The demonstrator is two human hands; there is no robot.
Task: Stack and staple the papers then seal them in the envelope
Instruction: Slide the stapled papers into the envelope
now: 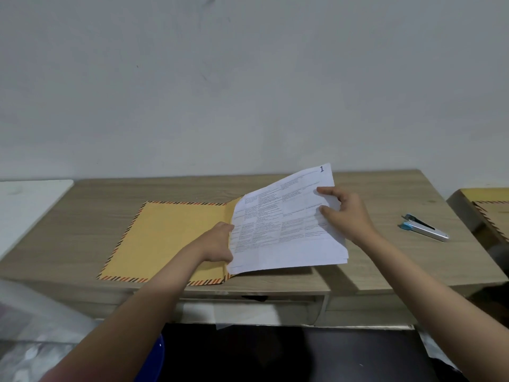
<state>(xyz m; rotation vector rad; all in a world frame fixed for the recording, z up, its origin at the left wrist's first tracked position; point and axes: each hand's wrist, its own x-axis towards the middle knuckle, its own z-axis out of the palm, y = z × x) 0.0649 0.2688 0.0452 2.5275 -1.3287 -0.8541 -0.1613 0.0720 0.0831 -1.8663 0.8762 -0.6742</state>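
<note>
A stack of printed white papers [283, 227], marked "1" at its top right corner, is tilted up off the wooden desk, its left edge at the open right end of a yellow envelope [170, 238] with an orange-and-black striped border. The envelope lies flat on the desk. My left hand [217, 244] grips the envelope's open edge where the papers meet it. My right hand [344, 213] pinches the right side of the papers. How far the papers reach inside the envelope is hidden.
A blue and silver stapler [422, 227] lies on the desk [385, 260] to the right of the papers. A second striped envelope [493, 213] lies on another surface at the far right. A white tabletop [24, 205] adjoins on the left. A wall stands behind.
</note>
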